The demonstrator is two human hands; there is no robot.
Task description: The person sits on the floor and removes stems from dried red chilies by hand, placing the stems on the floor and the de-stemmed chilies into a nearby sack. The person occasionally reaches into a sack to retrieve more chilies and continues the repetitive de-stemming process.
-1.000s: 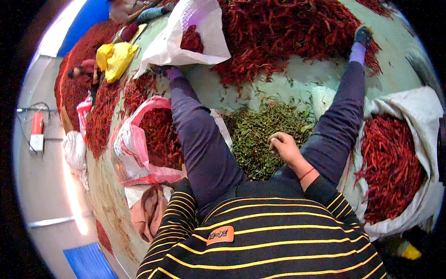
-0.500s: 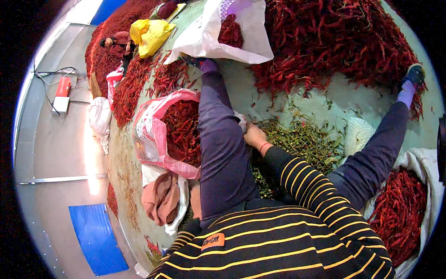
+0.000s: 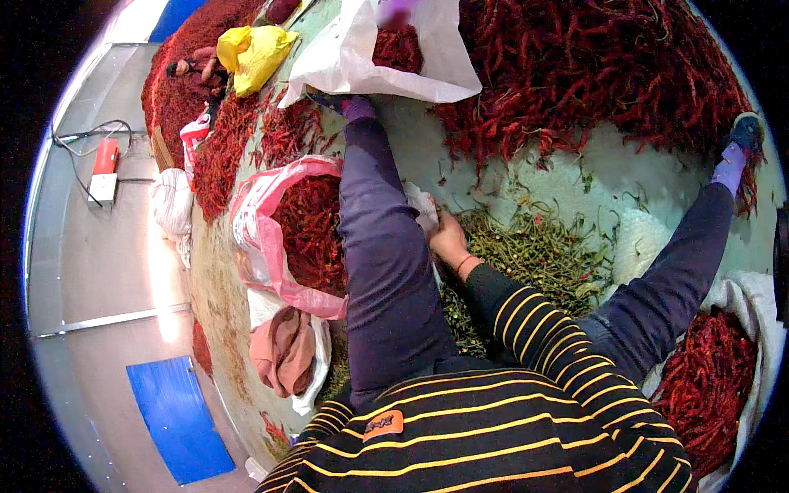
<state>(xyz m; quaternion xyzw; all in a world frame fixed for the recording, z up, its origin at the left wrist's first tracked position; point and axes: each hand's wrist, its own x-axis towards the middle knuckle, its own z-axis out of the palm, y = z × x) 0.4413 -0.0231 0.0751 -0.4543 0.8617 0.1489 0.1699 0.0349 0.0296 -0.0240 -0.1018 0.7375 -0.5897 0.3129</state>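
My right hand [image 3: 448, 240] is beside the inner side of my left leg, its fingers closed on the edge of a whitish plastic bag [image 3: 422, 205]. Most of that bag is hidden by the leg. Under and beside my right forearm lies a heap of green chili stems [image 3: 534, 255]. My left sleeve [image 3: 327, 421] bends down near my left hip, and the left hand itself is out of sight. Left of my leg stands a pink-rimmed bag [image 3: 275, 246] holding dried red chilies [image 3: 312, 234]. A brown cloth [image 3: 283, 349] lies over a white bag below it.
A large pile of red chilies [image 3: 592, 66] spreads ahead. A white sack [image 3: 329, 74] stands by my left foot, with a yellow bag [image 3: 256, 57] and a person [image 3: 193, 67] beyond. Bubble wrap [image 3: 639, 246] and a sack of chilies [image 3: 711, 378] are to the right.
My right hand has shifted slightly, and more of the whitish bag shows beside my leg. The left hand, partly visible near my left thigh before, has gone out of sight.
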